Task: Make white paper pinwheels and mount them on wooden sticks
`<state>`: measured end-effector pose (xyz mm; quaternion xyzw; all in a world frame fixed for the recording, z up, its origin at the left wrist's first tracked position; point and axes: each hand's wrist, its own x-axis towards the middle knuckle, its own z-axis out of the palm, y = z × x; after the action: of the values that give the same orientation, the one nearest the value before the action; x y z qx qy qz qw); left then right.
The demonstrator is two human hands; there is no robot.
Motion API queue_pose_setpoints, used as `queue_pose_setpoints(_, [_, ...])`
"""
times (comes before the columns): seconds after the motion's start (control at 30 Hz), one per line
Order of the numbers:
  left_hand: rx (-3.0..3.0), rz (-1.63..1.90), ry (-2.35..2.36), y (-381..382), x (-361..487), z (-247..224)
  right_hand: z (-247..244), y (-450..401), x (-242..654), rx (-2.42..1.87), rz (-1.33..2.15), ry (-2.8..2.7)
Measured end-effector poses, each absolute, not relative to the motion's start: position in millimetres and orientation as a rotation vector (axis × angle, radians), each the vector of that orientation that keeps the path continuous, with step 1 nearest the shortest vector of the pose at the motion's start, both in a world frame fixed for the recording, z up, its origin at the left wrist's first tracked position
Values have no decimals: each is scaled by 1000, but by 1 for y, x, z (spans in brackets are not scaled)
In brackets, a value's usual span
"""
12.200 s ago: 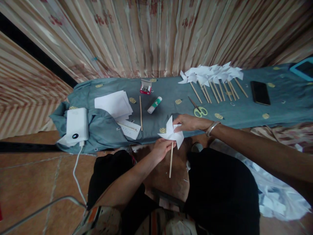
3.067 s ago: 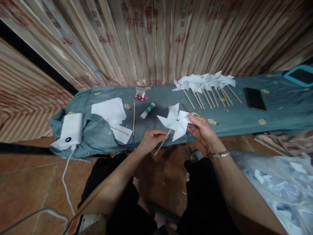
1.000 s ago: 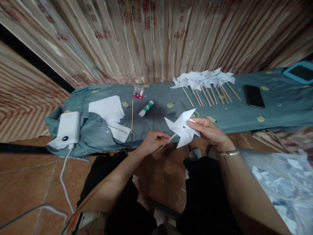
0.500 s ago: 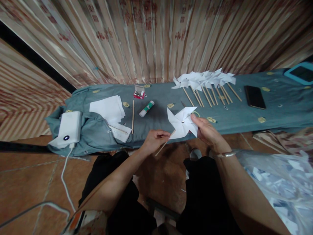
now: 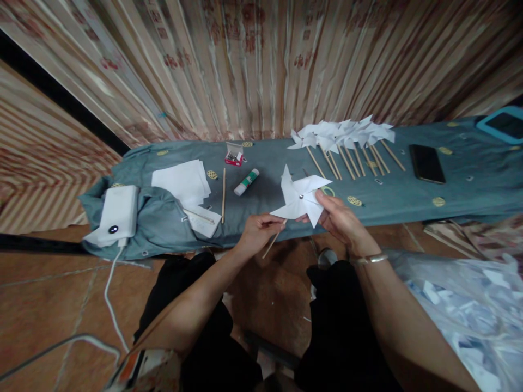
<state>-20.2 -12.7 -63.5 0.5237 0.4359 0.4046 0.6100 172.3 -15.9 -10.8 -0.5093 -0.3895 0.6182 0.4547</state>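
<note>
A white paper pinwheel point(image 5: 297, 202) with a metal pin at its centre is held up over the cloth's front edge. My left hand point(image 5: 261, 234) pinches its thin wooden stick point(image 5: 274, 244) close to the blades. On the other side, my right hand point(image 5: 337, 212) has its thumb on the right blades, its fingers partly hidden beneath the paper. A roll of tape point(image 5: 328, 191) shows partly behind the pinwheel. Left of it lie a green and white glue stick point(image 5: 247, 182), a loose wooden stick point(image 5: 223, 196) and a small red box point(image 5: 233, 157) of metal pins.
Finished pinwheels point(image 5: 343, 134) lie in a row at the back. A phone point(image 5: 427, 163) and a blue-framed device point(image 5: 502, 124) are on the right. At left are white paper sheets point(image 5: 180, 181) and a power bank point(image 5: 119, 211) with a cable. A plastic bag point(image 5: 461, 310) stands at lower right.
The pinwheel's blades have turned about the pin, and the wheel has shifted slightly left. My right thumb moved a little left with it. My left hand still pinches the stick.
</note>
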Motion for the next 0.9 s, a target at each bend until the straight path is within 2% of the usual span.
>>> queue_pose_setpoints(0.3, [1234, 957, 1049, -12, -21, -56, -13, -17, 165, -1179, 1655, -984])
queue_pose_setpoints(0.9, [1136, 982, 1031, -8, -17, -51, -12, -18, 159, -1222, 1699, -1249])
